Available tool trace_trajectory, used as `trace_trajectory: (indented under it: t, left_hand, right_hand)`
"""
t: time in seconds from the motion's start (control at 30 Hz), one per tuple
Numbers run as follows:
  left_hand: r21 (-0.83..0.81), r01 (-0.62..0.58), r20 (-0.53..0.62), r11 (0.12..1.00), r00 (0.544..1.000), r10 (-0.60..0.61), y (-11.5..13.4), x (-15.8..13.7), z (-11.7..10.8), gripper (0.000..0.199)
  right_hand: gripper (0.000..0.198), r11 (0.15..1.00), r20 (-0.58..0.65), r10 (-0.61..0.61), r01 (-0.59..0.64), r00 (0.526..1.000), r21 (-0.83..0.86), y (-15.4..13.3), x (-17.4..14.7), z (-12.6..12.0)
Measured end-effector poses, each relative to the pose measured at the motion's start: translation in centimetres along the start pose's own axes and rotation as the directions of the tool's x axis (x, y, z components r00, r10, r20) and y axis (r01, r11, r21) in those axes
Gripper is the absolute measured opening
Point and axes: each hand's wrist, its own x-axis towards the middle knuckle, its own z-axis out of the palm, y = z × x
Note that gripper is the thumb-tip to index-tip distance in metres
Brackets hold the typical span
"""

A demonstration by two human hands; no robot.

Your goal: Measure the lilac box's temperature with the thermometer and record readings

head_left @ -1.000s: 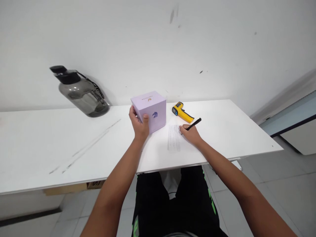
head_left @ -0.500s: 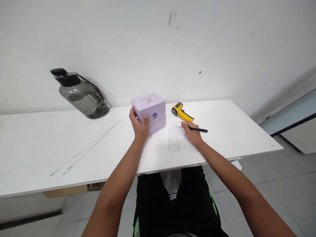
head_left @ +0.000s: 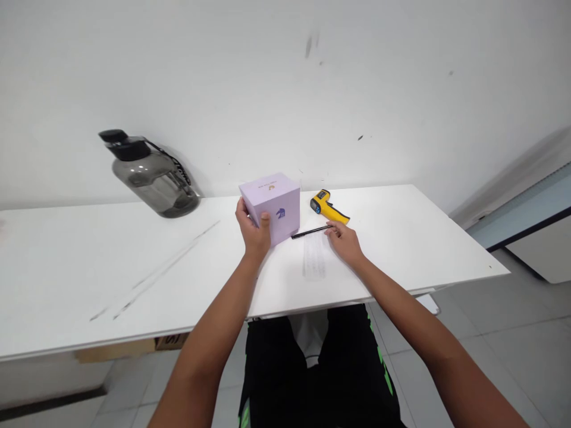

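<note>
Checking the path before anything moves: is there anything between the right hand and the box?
Yes, the pen: the right hand holds one end, and the other lies by the lower edge of the box, touching or not I can't tell. The thermometer lies farther back than the pen.

Writing too small to read, lettering atop purple box illegible, table cut off at left

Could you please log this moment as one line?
left hand: holding box; right hand: holding pen; thermometer: beyond right hand; bottle: left of box
</note>
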Motion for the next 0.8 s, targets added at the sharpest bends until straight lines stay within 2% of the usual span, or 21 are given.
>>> trace_trajectory:
  t: [0.13,0.2,0.3,0.37,0.43,0.5,0.57,0.7,0.8]
  left_hand:
    - [0.009,0.001,0.001,1.000,1.000,-0.001,0.2,0.0,-0.1,0.109]
    - [0.024,0.006,0.005,1.000,1.000,-0.006,0.3,0.1,-0.2,0.108]
    - [0.027,0.012,0.005,1.000,1.000,-0.012,0.5,0.2,-0.3,0.108]
    - [0.014,0.012,0.006,1.000,1.000,-0.012,0.5,0.2,-0.4,0.107]
    - [0.016,0.012,-0.004,1.000,1.000,-0.012,0.4,0.2,-0.4,0.106]
    - [0.017,0.021,-0.012,1.000,1.000,-0.021,0.2,0.3,-0.4,0.107]
    - [-0.006,0.020,-0.012,1.000,1.000,-0.020,0.0,0.3,-0.5,0.107]
    - [0.003,0.045,0.009,0.999,0.999,-0.045,-0.3,0.3,-0.6,0.105]
    - [0.003,0.032,0.001,0.999,0.999,-0.032,-0.2,0.2,-0.7,0.109]
  right_hand:
    - [0.036,0.999,-0.009,-0.002,0.002,1.000,-0.055,0.1,-0.2,-0.2]
    - [0.038,0.982,-0.101,-0.032,0.012,0.994,-0.189,-0.1,0.0,-0.6]
    - [0.042,0.895,-0.203,-0.095,-0.005,0.975,-0.445,-0.9,1.3,-1.5]
    - [0.047,0.826,-0.153,-0.067,-0.032,0.986,-0.563,-1.8,2.9,-1.9]
    - [0.055,0.775,-0.064,0.028,-0.062,0.998,-0.629,-2.8,4.5,-1.8]
    - [0.064,0.746,0.012,0.123,-0.085,0.992,-0.661,-3.6,5.7,-1.2]
    - [0.067,0.724,0.045,0.165,-0.090,0.985,-0.684,-3.9,6.5,-0.4]
    - [0.056,0.672,-0.008,0.091,-0.067,0.996,-0.737,-3.1,6.4,1.1]
    - [0.054,0.660,-0.016,0.041,-0.039,0.999,-0.750,-2.3,5.8,1.3]
